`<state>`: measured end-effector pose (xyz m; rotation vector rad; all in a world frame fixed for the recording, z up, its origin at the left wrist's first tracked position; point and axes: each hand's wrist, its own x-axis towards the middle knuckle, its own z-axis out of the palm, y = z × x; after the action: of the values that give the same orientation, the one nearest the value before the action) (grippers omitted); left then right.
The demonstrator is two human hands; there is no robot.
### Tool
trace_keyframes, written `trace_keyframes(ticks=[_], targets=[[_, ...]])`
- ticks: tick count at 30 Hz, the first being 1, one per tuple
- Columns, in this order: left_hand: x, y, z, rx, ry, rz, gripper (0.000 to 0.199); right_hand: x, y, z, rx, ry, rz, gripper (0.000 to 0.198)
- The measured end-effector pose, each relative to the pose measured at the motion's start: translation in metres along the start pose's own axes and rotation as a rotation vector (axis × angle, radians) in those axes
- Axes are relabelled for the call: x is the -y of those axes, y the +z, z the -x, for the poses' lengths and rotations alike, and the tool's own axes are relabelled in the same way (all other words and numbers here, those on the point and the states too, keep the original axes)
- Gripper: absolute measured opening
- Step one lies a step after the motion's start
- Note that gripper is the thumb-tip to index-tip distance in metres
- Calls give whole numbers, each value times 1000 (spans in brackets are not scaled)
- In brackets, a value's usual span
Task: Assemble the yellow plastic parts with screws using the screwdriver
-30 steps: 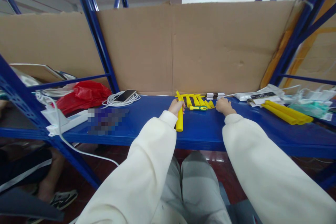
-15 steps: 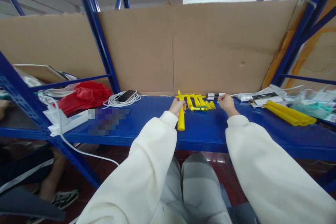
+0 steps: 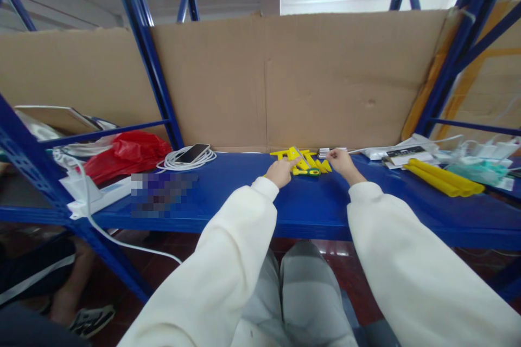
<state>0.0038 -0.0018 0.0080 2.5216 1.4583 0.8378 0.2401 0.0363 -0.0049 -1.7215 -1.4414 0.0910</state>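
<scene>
My left hand is closed around a yellow tapered tube-like piece, which slants up to the right with a pale stripe along it. Much of this piece is hidden by the hand. My right hand has its fingertips pinched together beside a small stack of white and dark strips; what it pinches, if anything, is too small to make out. Between the hands lie several yellow wedge-shaped pieces. A yellow and green handled tool rests in front of them on the blue shelf.
Yellow tubes and white packets lie to the right. On the left are a phone on a coiled white cable, a red plastic bag and a white power strip. Cardboard stands along the back.
My left hand has turned the yellow tube-like piece from pointing toward me to slanting up right. The right hand stays by the strips, its fingers shifted slightly left.
</scene>
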Motion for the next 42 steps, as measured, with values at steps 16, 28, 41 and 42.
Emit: trace_keyframes(ticks=[16, 28, 41, 42], targets=[[0, 14, 4, 48, 43, -166, 65, 46, 21, 34, 325, -296, -422, 11], [-4, 12, 4, 90, 82, -341, 63, 32, 35, 24, 311, -541, -313, 8], [-2, 14, 3, 81, 97, -329, 63, 30, 37, 22, 237, -555, -193, 8], [-2, 14, 3, 78, 96, -328, 63, 31, 36, 23, 233, -551, -188, 9]])
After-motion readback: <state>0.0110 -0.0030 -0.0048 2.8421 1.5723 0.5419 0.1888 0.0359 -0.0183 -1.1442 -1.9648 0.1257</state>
